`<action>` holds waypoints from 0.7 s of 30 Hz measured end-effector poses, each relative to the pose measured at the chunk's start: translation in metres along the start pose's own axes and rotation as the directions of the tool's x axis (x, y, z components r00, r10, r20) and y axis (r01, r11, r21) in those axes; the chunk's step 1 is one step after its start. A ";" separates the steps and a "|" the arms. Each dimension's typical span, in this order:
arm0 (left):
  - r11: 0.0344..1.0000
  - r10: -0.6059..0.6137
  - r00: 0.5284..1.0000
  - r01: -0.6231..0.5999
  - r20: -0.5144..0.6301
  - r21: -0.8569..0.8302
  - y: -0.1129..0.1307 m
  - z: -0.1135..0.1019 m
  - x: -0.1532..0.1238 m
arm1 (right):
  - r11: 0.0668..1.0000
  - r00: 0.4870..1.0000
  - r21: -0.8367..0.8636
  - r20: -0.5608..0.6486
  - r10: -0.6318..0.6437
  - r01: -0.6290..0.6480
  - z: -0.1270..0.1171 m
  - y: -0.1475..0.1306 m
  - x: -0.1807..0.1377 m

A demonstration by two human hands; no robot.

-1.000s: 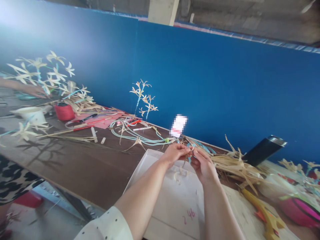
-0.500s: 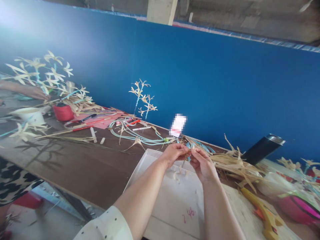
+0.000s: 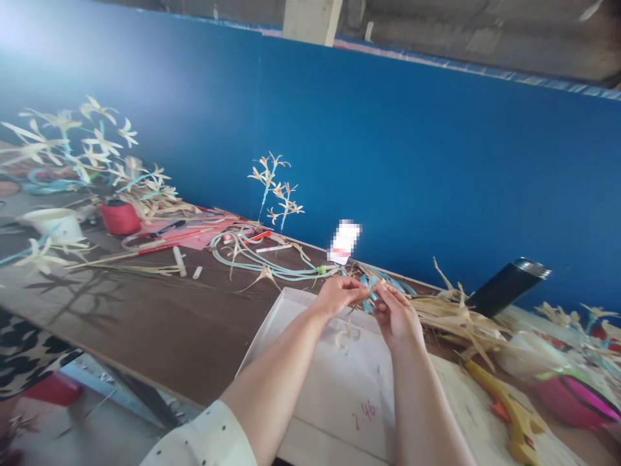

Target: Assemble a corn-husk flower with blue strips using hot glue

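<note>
Though too small to make out well, holding pale scrap [image 3: 383, 282] pinched in fingertips of R hand [image 3: 400, 317], nr far edge of shallow white tray [image 3: 334, 395]. Pinching thumb to fingers w/ L hand [image 3: 338, 298] just beside, w/ narrow gap at most b/w hands; can't tell if gripping anything there. Can see curled bits [image 3: 343, 340] lying in tray, plus handwritten "46" [image 3: 369, 411] nearer. Seeing also, just beyond hands, light-blue strips [image 3: 367, 304]; to R, dried husks [image 3: 456, 317], tilted black flask [image 3: 509, 286] and, nearer, yellow glue gun [image 3: 509, 414]. To L, looking at pale-blue cord loops [image 3: 272, 270] on brown table [image 3: 194, 317], then red roll [image 3: 119, 218] and white bowl [image 3: 65, 226] farther L. Can spot pale flowers [image 3: 99, 144] at far L, and 2 sml flower stems [image 3: 266, 194] up against blue partition [image 3: 412, 149].
</note>
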State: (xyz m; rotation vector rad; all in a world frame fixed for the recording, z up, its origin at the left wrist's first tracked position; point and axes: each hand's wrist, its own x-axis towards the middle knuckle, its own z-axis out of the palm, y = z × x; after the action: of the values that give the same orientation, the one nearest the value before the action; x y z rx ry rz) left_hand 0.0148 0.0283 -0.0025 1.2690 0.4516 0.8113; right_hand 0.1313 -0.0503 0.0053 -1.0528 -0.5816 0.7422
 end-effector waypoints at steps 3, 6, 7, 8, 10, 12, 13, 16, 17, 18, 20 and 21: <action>0.999 -0.006 1.000 0.006 0.008 0.051 0.000 0.000 -0.001 | 1.000 1.000 -0.026 0.002 -0.015 0.015 0.001 0.000 0.000; 0.993 0.001 1.000 -0.001 -0.001 0.118 0.000 -0.001 -0.002 | 0.999 1.000 -0.029 0.000 -0.024 0.024 0.002 -0.001 0.000; 0.990 0.004 1.000 -0.004 -0.003 0.139 -0.001 -0.001 -0.002 | 0.999 1.000 -0.028 0.000 -0.026 0.026 0.002 -0.001 0.000; 0.988 0.007 1.000 -0.007 -0.005 0.156 -0.001 -0.001 -0.002 | 0.999 1.000 -0.028 0.000 -0.025 0.025 0.002 -0.001 -0.001; 0.983 0.010 1.000 -0.009 -0.006 0.182 -0.001 -0.002 -0.001 | 1.000 1.000 -0.023 0.002 -0.019 0.019 0.003 -0.002 -0.002; 0.980 0.015 1.000 -0.013 -0.007 0.199 -0.002 -0.003 -0.001 | 1.000 1.000 -0.007 0.006 -0.009 0.009 0.003 -0.002 -0.002; 0.979 0.018 1.000 -0.016 -0.008 0.205 -0.003 -0.003 -0.001 | 1.000 1.000 -0.001 0.007 -0.008 0.008 0.004 -0.003 -0.003; 0.977 0.025 1.000 -0.022 -0.010 0.212 -0.004 -0.003 -0.001 | 1.000 1.000 -0.016 0.014 -0.016 0.016 0.004 -0.003 -0.003; 0.977 0.024 1.000 -0.021 -0.011 0.214 -0.004 -0.003 -0.001 | 0.999 1.000 -0.026 0.015 -0.022 0.022 0.004 -0.003 -0.003; 0.976 0.022 1.000 -0.019 -0.011 0.218 -0.003 -0.003 -0.001 | 0.999 1.000 -0.034 0.016 -0.026 0.027 0.004 -0.003 -0.003; 0.974 0.017 1.000 -0.014 -0.010 0.228 -0.002 -0.003 -0.001 | 0.999 0.999 -0.037 0.022 -0.031 0.032 0.003 -0.003 -0.003; 0.972 0.013 1.000 -0.010 -0.009 0.234 -0.001 -0.003 -0.001 | 0.999 0.999 -0.037 0.025 -0.033 0.034 0.003 -0.003 -0.003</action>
State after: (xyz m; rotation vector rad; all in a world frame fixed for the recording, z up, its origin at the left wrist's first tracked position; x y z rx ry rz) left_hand 0.0122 0.0291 -0.0043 1.4867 0.5615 0.7915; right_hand 0.1275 -0.0518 0.0090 -1.0670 -0.6348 0.7183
